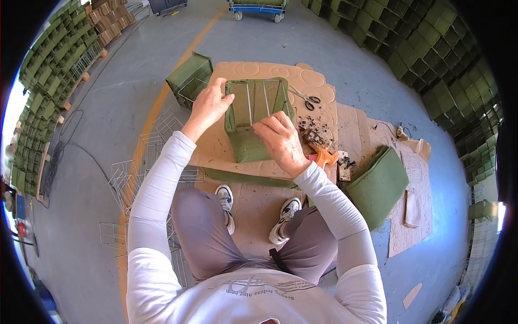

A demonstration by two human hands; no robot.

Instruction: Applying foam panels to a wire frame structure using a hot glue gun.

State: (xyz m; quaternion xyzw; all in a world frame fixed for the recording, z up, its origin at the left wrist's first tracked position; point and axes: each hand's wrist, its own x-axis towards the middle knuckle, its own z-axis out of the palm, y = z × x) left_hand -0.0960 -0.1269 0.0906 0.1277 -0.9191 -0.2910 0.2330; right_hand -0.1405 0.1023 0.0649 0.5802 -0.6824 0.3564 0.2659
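A wire-frame box lined with green felt (253, 116) stands open-side-up on a sheet of cardboard (318, 86) in front of me. My left hand (209, 105) grips the box's left rim near its far corner. My right hand (281, 141) pinches the near rim of the box, fingers curled over the felt edge. A loose flap of green felt hangs down the near side of the box.
Scissors (307, 99) lie on the cardboard right of the box. An orange tool (324, 156) and scraps sit by my right wrist. A finished green box (190, 78) stands far left. Folded green felt (377, 186) lies right. Bare wire frames (135, 178) lie left. Stacked green boxes (431, 59) line the sides.
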